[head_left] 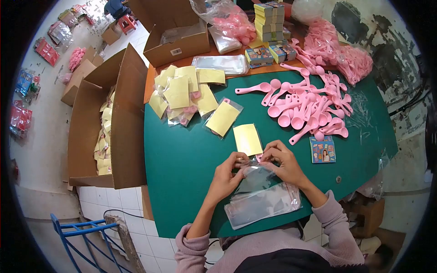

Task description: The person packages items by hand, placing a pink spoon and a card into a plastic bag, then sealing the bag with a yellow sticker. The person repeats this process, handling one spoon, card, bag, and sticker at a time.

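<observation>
My left hand (227, 173) and my right hand (286, 163) face each other, fingers pinched on the near end of a clear plastic bag. In this bag lies a pale yellow card (248, 140), and a bit of pink shows between my fingertips. Just below my hands rests a stack of flat clear bags (264, 208). To the upper right spreads a loose heap of pink measuring spoons (309, 107). A small pile of blue printed cards (322, 150) sits right of my right hand. Upper left, several bagged yellow cards (176, 93) are piled up.
A tall cardboard box (129, 136) holding bagged cards stands left of the green table (182, 182). At the back are another open box (177, 48), banded card stacks (268, 22) and bags of pink spoons (325, 43). A blue metal frame (82, 225) stands lower left.
</observation>
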The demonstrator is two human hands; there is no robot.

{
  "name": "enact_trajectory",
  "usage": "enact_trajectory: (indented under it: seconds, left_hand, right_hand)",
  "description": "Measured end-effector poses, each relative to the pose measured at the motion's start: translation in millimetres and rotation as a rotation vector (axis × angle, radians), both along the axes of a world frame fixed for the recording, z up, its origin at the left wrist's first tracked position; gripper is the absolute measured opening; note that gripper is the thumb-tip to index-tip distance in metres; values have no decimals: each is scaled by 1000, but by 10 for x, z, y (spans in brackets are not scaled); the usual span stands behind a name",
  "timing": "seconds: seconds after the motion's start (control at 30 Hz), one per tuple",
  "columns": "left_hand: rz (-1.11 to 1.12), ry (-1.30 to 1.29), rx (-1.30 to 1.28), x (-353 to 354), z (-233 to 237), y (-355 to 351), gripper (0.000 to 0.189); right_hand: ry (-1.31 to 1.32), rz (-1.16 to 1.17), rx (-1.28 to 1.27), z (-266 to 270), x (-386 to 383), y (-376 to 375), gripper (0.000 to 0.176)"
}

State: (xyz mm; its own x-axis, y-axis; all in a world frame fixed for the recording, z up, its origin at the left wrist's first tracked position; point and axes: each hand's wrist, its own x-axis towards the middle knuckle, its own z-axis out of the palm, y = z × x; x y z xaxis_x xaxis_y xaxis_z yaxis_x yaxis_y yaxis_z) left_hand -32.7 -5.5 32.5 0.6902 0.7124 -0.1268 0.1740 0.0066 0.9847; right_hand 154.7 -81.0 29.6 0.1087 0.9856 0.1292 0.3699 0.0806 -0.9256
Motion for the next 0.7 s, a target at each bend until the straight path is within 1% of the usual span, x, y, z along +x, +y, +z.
enact_trajectory:
  seconds: [0.03, 0.1, 0.13, 0.2, 0.23, 0.3, 0.43, 0.5, 0.6, 0.7]
  left_hand:
    - [-1, 6, -3, -8, -27, 5, 22]
    - [15, 80, 159, -18, -97, 15, 15]
    - [12, 84, 157, -14, -103, 8, 15]
    - [118, 62, 131, 5, -110, -7, 12]
    - [112, 63, 129, 14, -103, -11, 12]
    - [119, 127, 155, 15, -83, -16, 14]
    - [156, 172, 181, 25, -137, -25, 14]
    - [219, 118, 31, 62, -94, -48, 16]
    - [281, 77, -12, 72, -114, -63, 18]
    - [268, 13, -74, 54, -150, -57, 20]
  right_hand:
    - [6, -1, -3, -7, 4, 0, 10]
    - [120, -16, -68, -5, 19, -7, 8]
    - [124, -19, -70, -34, 21, -4, 8]
    - [228, 2, -56, -103, 21, -1, 11]
    - [230, -4, -58, -95, 13, -2, 11]
    - [373, -46, -189, -60, -30, 12, 13]
    - [354, -121, -186, -21, -84, 38, 15]
    - [344, -182, -215, 3, -92, 53, 16]
    - [309, -196, -200, -21, -84, 51, 18]
    - [295, -177, -184, -51, -83, 54, 17]
